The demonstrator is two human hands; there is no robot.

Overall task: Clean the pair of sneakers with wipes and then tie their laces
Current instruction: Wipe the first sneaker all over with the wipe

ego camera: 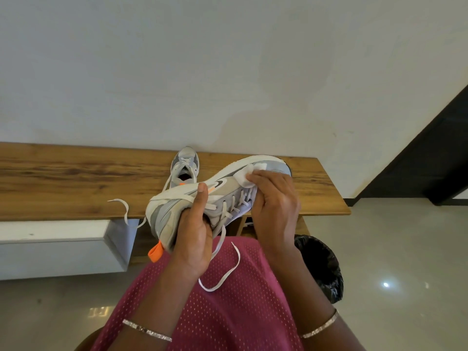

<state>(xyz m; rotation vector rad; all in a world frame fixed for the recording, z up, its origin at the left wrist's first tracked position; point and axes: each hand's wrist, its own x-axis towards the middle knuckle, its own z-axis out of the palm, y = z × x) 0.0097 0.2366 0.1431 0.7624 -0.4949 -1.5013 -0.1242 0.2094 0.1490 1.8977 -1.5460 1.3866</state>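
I hold a grey and white sneaker (pixel 228 188) on its side above my lap, its toe pointing up and right. My left hand (pixel 195 231) grips it at the heel and collar, thumb laid over the side. My right hand (pixel 274 201) presses a crumpled white wipe (pixel 247 177) against the side near the toe, fingers curled over it. Its loose white laces (pixel 222 279) hang down over my pink skirt. The second sneaker (pixel 184 168) stands upright on the wooden bench (pixel 76 183), toe toward the wall, one lace trailing over the bench's front edge.
The bench runs along a white wall. A white box (pixel 63 249) sits under its left part. A bin lined with a black bag (pixel 321 264) stands on the glossy floor to my right. A dark slanted structure (pixel 435 158) rises at far right.
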